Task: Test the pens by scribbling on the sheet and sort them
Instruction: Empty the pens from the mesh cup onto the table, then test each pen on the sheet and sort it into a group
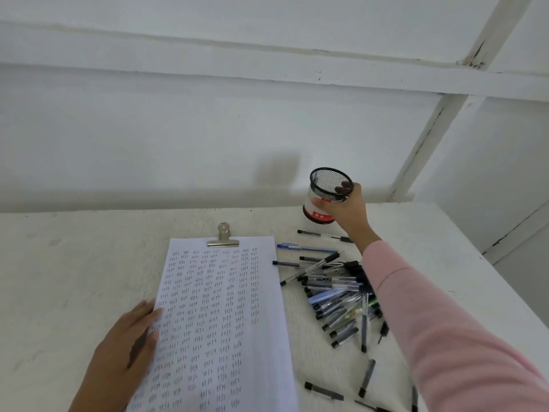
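A white sheet (219,316) covered in rows of small scribbles lies on the table, held at its top by a metal clip (223,237). My left hand (124,349) rests flat on the sheet's left edge. To the right of the sheet lies a loose pile of several pens (335,292), mostly clear with black caps, one blue pen (303,248) at the top. My right hand (344,208) grips a black mesh pen cup (323,191) with a white and red label, tilted and lifted just above the table at the back.
The white table (59,263) meets a white wall behind. Its right edge (487,257) runs diagonally down toward the lower right. A few stray pens (323,391) lie near the front by my pink sleeve (445,337).
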